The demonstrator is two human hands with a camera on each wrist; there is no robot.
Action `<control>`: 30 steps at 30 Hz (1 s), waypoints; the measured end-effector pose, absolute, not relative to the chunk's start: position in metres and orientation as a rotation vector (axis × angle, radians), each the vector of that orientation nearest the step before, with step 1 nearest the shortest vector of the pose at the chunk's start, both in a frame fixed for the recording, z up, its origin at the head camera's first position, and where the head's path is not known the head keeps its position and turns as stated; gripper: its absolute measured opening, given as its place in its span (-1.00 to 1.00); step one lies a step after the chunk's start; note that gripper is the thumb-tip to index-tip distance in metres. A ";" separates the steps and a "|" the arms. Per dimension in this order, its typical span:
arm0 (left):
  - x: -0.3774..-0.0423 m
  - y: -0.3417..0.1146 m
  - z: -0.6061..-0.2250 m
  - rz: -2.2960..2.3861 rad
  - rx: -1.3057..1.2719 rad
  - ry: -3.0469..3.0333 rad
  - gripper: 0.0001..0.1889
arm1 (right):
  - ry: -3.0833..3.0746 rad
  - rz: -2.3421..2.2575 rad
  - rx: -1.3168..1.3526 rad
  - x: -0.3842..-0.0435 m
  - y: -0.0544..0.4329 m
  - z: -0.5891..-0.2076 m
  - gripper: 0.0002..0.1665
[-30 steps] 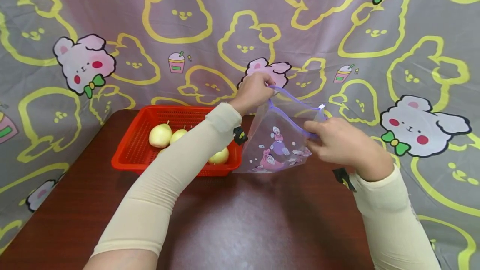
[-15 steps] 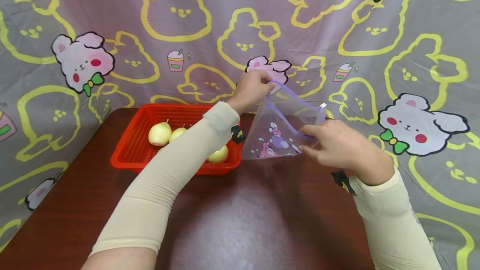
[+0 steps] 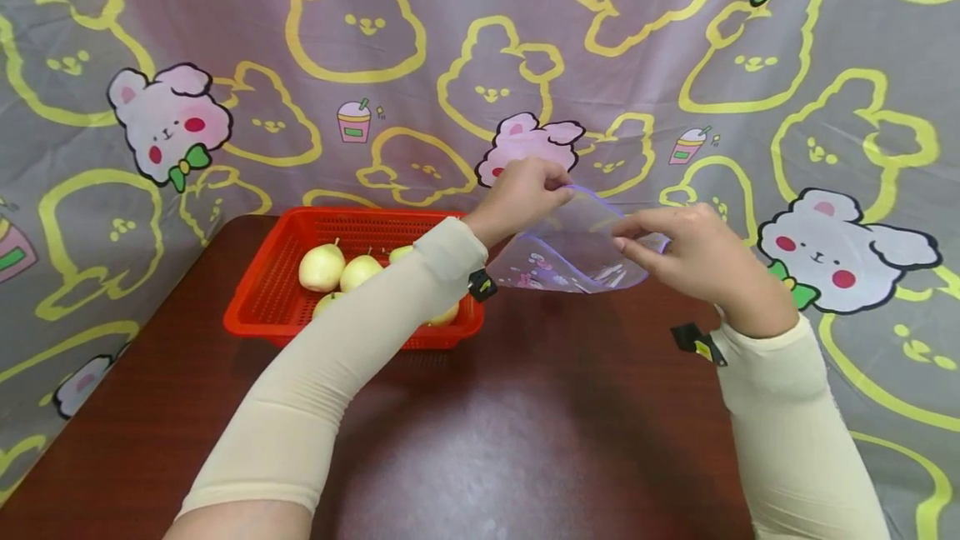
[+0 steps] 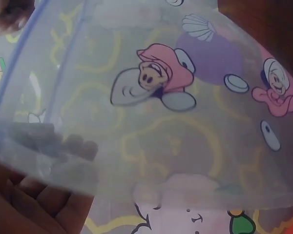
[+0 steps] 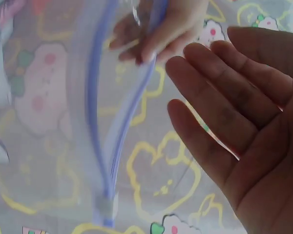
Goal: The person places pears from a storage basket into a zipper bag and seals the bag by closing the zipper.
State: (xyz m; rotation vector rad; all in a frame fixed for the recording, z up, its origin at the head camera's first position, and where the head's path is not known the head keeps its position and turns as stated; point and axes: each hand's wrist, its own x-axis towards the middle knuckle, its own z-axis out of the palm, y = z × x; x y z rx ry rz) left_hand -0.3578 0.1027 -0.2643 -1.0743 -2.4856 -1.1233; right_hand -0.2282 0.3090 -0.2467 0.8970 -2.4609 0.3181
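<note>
In the head view a clear zip bag [image 3: 553, 261] with purple edging and cartoon prints hangs between the hands, its mouth spread. My left hand [image 3: 525, 194] pinches the rim at its far left corner. Beside the opposite side of the mouth is my right hand [image 3: 686, 248], thumb and forefinger apart. The right wrist view shows its fingers [image 5: 224, 92] fairly straight, with nothing between them. A small slider [image 5: 106, 207] sits at one end of the purple zip there. Cartoon figures [image 4: 163, 75] on the bag fill much of the left wrist view.
A red plastic basket [image 3: 251, 307] stands at the left of the dark wooden table [image 3: 465, 448]. Several pale yellow pears [image 3: 322, 267] lie in it, partly hidden behind the left sleeve. A patterned curtain [image 3: 420, 15] hangs directly behind the table.
The right hand has let go of the bag's near rim and moved up, with its fingers straightened. The bag's bottom has swung up, and the left hand has shifted slightly right.
</note>
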 end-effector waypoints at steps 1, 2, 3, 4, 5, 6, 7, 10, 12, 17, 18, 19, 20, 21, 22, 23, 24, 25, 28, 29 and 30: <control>-0.357 0.102 -0.265 -1.114 -1.086 -2.482 -0.90 | -2.447 0.323 0.876 -0.229 0.312 -0.246 -0.79; -0.357 0.102 -0.265 -1.103 -1.097 -2.480 -0.89 | -2.436 0.328 0.859 -0.230 0.315 -0.246 -0.79; -0.357 0.102 -0.266 -1.096 -1.105 -2.479 -0.89 | -2.426 0.336 0.848 -0.231 0.318 -0.245 -0.78; -0.357 0.101 -0.266 -1.090 -1.118 -2.470 -0.88 | -2.427 0.344 0.834 -0.231 0.320 -0.245 -0.77; -0.357 0.101 -0.267 -1.085 -1.131 -2.466 -0.87 | -2.426 0.348 0.831 -0.232 0.322 -0.245 -0.77; -0.357 0.100 -0.267 -1.086 -1.148 -2.460 -0.87 | -2.432 0.356 0.823 -0.232 0.323 -0.245 -0.76; -0.357 0.100 -0.268 -1.096 -1.165 -2.460 -0.86 | -2.440 0.360 0.814 -0.231 0.325 -0.244 -0.76; -0.357 0.097 -0.269 -1.124 -1.230 -2.448 -0.84 | -2.486 0.389 0.743 -0.229 0.329 -0.243 -0.78; -0.357 0.095 -0.269 -1.143 -1.273 -2.448 -0.84 | -2.532 0.417 0.676 -0.228 0.333 -0.241 -0.80; -0.361 0.091 -0.270 -1.123 -1.359 -2.422 -0.84 | -2.611 0.506 0.570 -0.232 0.339 -0.243 -0.84; -0.362 0.091 -0.269 -1.115 -1.375 -2.417 -0.84 | -2.621 0.528 0.567 -0.234 0.340 -0.244 -0.85; -0.362 0.090 -0.269 -1.113 -1.393 -2.415 -0.84 | -2.629 0.554 0.564 -0.236 0.340 -0.246 -0.85; -0.362 0.090 -0.269 -1.109 -1.412 -2.412 -0.83 | -2.644 0.583 0.567 -0.240 0.341 -0.248 -0.85; -0.362 0.090 -0.268 -1.105 -1.431 -2.412 -0.83 | -2.664 0.609 0.568 -0.243 0.341 -0.250 -0.84; -0.362 0.089 -0.267 -1.095 -1.448 -2.414 -0.82 | -2.686 0.640 0.573 -0.247 0.340 -0.252 -0.81; -0.362 0.089 -0.266 -1.089 -1.465 -2.416 -0.81 | -2.707 0.674 0.585 -0.251 0.340 -0.254 -0.78; -0.361 0.089 -0.265 -1.086 -1.483 -2.415 -0.81 | -2.729 0.707 0.604 -0.255 0.340 -0.256 -0.75; -0.361 0.089 -0.264 -1.079 -1.505 -2.415 -0.80 | -2.750 0.740 0.625 -0.259 0.339 -0.259 -0.71; -0.359 0.089 -0.261 -1.027 -1.570 -2.398 -0.79 | -2.799 0.772 0.722 -0.270 0.338 -0.265 -0.54; -0.359 0.089 -0.261 -1.013 -1.593 -2.388 -0.79 | -2.816 0.765 0.759 -0.273 0.339 -0.267 -0.50; -0.359 0.089 -0.261 -1.000 -1.614 -2.376 -0.80 | -2.830 0.756 0.801 -0.275 0.339 -0.269 -0.45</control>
